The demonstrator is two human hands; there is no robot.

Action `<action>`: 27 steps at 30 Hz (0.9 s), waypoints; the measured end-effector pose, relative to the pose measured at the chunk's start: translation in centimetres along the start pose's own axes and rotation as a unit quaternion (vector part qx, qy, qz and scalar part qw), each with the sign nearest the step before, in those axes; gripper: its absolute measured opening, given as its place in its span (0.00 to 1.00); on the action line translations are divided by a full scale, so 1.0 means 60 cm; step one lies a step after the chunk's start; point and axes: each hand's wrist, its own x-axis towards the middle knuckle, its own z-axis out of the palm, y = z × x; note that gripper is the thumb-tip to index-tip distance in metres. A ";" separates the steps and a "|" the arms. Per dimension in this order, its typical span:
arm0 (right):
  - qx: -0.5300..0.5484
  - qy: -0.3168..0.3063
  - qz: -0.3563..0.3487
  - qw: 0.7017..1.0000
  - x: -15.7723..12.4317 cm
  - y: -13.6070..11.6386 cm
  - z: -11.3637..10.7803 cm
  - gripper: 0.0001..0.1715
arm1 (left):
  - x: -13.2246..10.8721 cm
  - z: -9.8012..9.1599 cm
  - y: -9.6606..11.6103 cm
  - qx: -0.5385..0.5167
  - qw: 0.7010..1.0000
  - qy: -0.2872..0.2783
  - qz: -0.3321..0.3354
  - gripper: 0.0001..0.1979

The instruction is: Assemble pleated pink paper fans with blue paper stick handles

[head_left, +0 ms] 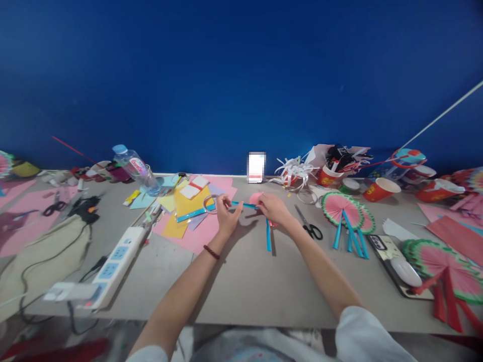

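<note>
My left hand (227,211) pinches the end of a thin blue stick (244,204) that runs to the right toward a pink folded paper piece (255,198). My right hand (272,207) is closed over that pink piece, holding it against the grey table (245,281). A second blue stick (268,235) hangs down from under my right hand onto the table. A ring of clear tape (210,203) lies just left of my left hand. I wear a dark bead bracelet on my left wrist.
Coloured paper sheets (188,206) lie behind my left hand, scissors (310,227) to the right, finished pink paper fans (349,213) further right. A white power strip (113,264), glue gun (86,207) and water bottle (135,168) are left. Red cups (381,189) and a phone (392,259) are right.
</note>
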 end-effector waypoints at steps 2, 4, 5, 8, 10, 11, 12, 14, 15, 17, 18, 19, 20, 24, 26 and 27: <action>0.022 0.007 0.006 1.000 -0.002 0.000 -0.008 0.09 | 0.000 0.002 0.002 -0.048 0.996 -0.056 -0.043 0.13; 0.044 0.010 0.013 0.999 -0.003 -0.002 -0.013 0.08 | -0.004 0.006 0.006 -0.092 0.984 -0.120 -0.090 0.12; 0.057 0.010 0.015 0.998 -0.003 -0.004 -0.014 0.08 | -0.007 0.008 0.009 -0.116 0.975 -0.150 -0.113 0.13; 0.105 0.011 0.016 0.994 -0.004 -0.015 -0.016 0.06 | -0.018 0.015 0.016 -0.187 0.940 -0.227 -0.175 0.16; 0.137 0.007 0.012 0.990 -0.004 -0.022 -0.016 0.06 | -0.022 0.018 0.018 -0.212 0.918 -0.265 -0.203 0.18; 0.150 0.005 0.010 0.989 -0.004 -0.025 -0.016 0.06 | -0.023 0.018 0.018 -0.215 0.912 -0.278 -0.213 0.19; 0.161 0.004 0.008 0.987 -0.004 -0.027 -0.016 0.06 | -0.023 0.018 0.018 -0.212 0.908 -0.288 -0.219 0.19; 0.180 0.005 0.000 0.984 -0.004 -0.028 -0.016 0.06 | -0.022 0.018 0.017 -0.203 0.907 -0.296 -0.222 0.19; 0.189 0.006 -0.004 0.982 -0.004 -0.028 -0.016 0.07 | -0.021 0.017 0.016 -0.200 0.907 -0.299 -0.219 0.19; 0.211 0.005 -0.013 0.977 -0.005 -0.027 -0.016 0.08 | -0.021 0.017 0.014 -0.197 0.907 -0.303 -0.215 0.18; 0.222 0.003 -0.018 0.975 -0.005 -0.026 -0.017 0.09 | -0.021 0.018 0.013 -0.198 0.908 -0.299 -0.218 0.17; 0.230 0.003 -0.022 0.973 -0.005 -0.025 -0.017 0.09 | -0.021 0.019 0.012 -0.201 0.908 -0.291 -0.225 0.17; 0.235 0.003 -0.025 0.972 -0.005 -0.024 -0.018 0.10 | -0.021 0.020 0.011 -0.205 0.907 -0.281 -0.236 0.16; 0.232 0.034 -0.036 0.972 -0.005 -0.022 -0.015 0.07 | -0.022 0.024 0.014 -0.247 0.897 -0.251 -0.268 0.15; 0.213 0.056 -0.039 0.975 -0.004 -0.022 -0.011 0.07 | -0.021 0.024 0.018 -0.271 0.889 -0.238 -0.281 0.14; 0.199 0.066 -0.038 0.977 -0.004 -0.022 -0.009 0.07 | -0.020 0.023 0.021 -0.279 0.887 -0.229 -0.289 0.14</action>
